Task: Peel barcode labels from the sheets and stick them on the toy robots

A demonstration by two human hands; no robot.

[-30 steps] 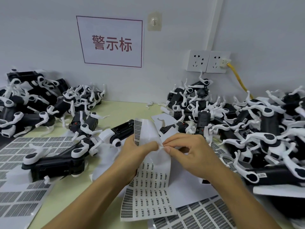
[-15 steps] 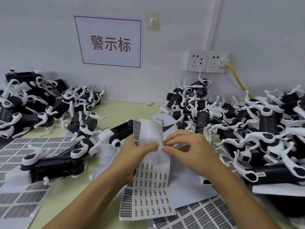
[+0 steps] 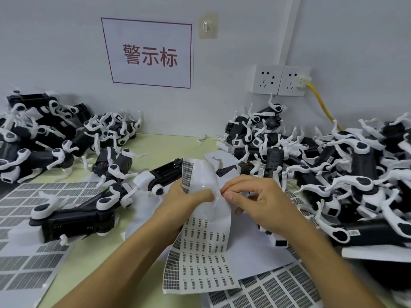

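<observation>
My left hand (image 3: 184, 201) and right hand (image 3: 260, 203) meet over a label sheet (image 3: 204, 252) at the table's (image 3: 169, 150) middle. Toy robots heap to my left (image 3: 55, 138) and right (image 3: 333, 165). More sheets (image 3: 29, 263) lie front left; behind, a wall sign (image 3: 149, 54), possibly sockets (image 3: 280, 80).

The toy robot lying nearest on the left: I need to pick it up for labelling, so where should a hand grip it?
Judging by its pose, grip the toy robot across its long black body from above; the thin white legs stick out and look flimsy.
</observation>
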